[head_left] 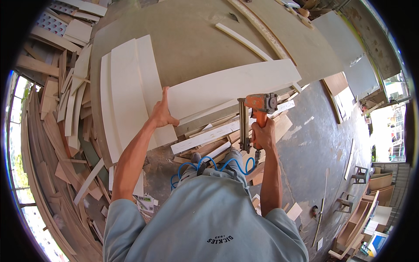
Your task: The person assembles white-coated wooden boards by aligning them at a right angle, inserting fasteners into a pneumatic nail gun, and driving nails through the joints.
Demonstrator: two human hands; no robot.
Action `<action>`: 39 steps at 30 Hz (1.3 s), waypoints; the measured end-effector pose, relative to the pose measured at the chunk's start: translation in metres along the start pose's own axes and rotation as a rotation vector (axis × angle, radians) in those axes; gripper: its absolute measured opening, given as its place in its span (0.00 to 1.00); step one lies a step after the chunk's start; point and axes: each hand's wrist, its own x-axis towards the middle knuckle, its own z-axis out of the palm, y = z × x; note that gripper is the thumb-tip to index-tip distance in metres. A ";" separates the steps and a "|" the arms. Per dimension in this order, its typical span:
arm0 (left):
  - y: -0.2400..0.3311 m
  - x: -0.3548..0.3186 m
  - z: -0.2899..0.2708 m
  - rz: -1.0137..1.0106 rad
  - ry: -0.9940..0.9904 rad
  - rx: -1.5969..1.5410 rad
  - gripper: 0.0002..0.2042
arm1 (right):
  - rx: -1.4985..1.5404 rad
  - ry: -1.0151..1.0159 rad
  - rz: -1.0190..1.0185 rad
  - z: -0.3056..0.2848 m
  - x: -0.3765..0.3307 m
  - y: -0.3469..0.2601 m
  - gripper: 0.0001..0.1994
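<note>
The left hand (pixel 162 112) presses flat, fingers spread, on the near end of a long pale board (pixel 231 85) lying on the big workbench (pixel 192 39). The board looks thin, stiff and light, best held at its edge. The right hand (pixel 263 136) is closed around an orange pneumatic nail gun (pixel 258 114), with its blue coiled hose (pixel 214 167) below.
</note>
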 end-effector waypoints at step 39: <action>-0.004 0.001 0.001 -0.046 -0.039 0.032 0.71 | -0.228 -0.054 -0.005 -0.011 0.017 -0.014 0.10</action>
